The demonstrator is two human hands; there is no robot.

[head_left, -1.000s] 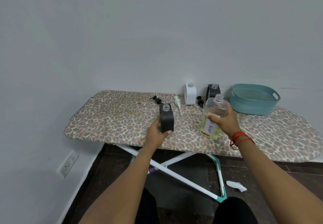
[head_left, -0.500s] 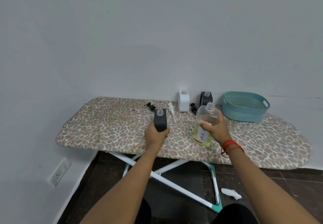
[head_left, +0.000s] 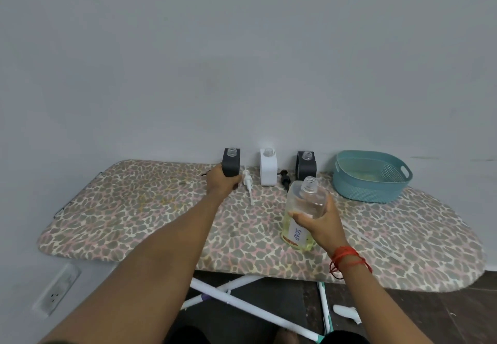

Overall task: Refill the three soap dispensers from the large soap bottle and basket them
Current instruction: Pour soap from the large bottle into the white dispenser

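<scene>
- The padded ironing board with a leopard-print fabric cover fills the middle of the frame. Its soft cloth top is the work surface (probably a little springy under a bottle).
- The teal oval plastic basket with perforated walls stands at centre right and holds no dispenser, so basketing has not begun.
- The large clear plastic soap bottle with a hand-written "SOAP" label is right of centre, uncapped and partly full of yellowish liquid. The right hand has its fingers clamped round the shoulder.
- Three boxy matte dispensers line the wall edge, all with open clear threaded necks. The left hand has its fingers wrapped round the dark grey dispenser; the white dispenser and the second dark dispenser stand free.
- A white pump head and a black pump head lie loose between them.
- Judged step: refilling is under way (fill levels cannot be told through the opaque walls). The next pour calls for a narrow neck under the bottle's mouth and a slow tilt.
</scene>
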